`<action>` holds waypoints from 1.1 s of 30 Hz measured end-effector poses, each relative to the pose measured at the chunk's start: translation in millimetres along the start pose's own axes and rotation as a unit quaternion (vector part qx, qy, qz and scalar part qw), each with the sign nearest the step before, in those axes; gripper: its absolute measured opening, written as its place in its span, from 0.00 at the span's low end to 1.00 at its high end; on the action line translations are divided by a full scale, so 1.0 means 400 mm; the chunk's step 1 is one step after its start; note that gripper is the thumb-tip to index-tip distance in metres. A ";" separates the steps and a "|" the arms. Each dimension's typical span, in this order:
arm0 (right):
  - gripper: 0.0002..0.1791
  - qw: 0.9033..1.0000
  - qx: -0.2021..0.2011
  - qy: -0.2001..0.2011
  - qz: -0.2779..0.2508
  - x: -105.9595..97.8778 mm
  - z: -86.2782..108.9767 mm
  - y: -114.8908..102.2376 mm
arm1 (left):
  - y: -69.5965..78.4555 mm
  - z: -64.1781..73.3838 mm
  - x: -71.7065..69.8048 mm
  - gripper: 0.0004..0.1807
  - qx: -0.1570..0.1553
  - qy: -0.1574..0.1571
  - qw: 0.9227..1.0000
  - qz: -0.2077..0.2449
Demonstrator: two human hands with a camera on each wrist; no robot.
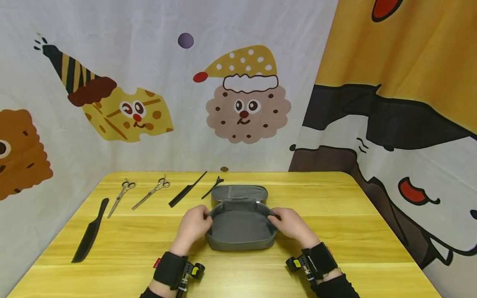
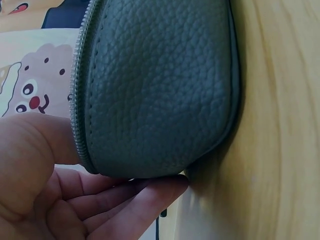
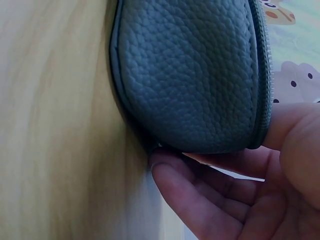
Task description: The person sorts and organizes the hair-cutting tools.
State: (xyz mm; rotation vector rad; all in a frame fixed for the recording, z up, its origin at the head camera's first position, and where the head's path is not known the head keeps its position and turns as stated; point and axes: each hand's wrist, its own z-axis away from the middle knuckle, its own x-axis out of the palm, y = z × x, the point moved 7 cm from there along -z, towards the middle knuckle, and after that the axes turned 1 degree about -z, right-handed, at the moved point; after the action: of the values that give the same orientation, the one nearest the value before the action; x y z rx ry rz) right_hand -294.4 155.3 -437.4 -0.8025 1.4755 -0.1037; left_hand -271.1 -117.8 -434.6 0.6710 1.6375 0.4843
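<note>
Two ends of a grey zippered case [image 1: 242, 245] are grasped by the left hand [image 1: 193, 224] and the right hand [image 1: 292, 224], thumbs [image 2: 55, 137] over the rim [image 2: 77, 100], fingers [image 2: 142, 207] bent outside. The case stands unzipped on the wooden table [image 1: 335, 231]. At left lie a handled comb [image 1: 92, 232], then two pairs of scissors [image 1: 150, 193], a rat-tail comb [image 1: 180, 195], and a hair clip [image 1: 211, 188] beside the lid [image 1: 242, 192].

Combs [image 1: 91, 234] and scissors [image 1: 118, 200] lie left of the case [image 1: 241, 245].
</note>
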 end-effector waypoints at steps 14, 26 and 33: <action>0.15 1.000 0.010 0.000 -0.004 0.004 0.001 0.011 | -0.001 0.002 0.002 0.02 -0.002 -0.006 1.000 -0.002; 0.13 1.000 0.003 -0.003 -0.008 -0.002 0.000 0.004 | 0.003 0.004 -0.051 0.16 -0.001 0.001 1.000 -0.004; 0.14 1.000 0.007 -0.007 -0.011 0.000 -0.001 0.006 | -0.017 0.002 -0.092 0.24 -0.006 0.034 0.999 -0.036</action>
State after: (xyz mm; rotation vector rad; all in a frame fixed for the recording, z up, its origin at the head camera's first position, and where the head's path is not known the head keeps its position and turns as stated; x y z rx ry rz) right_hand -295.7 156.6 -438.6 -0.8065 1.4525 -0.1249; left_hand -268.1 -147.5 -412.0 0.5914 1.7146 0.4686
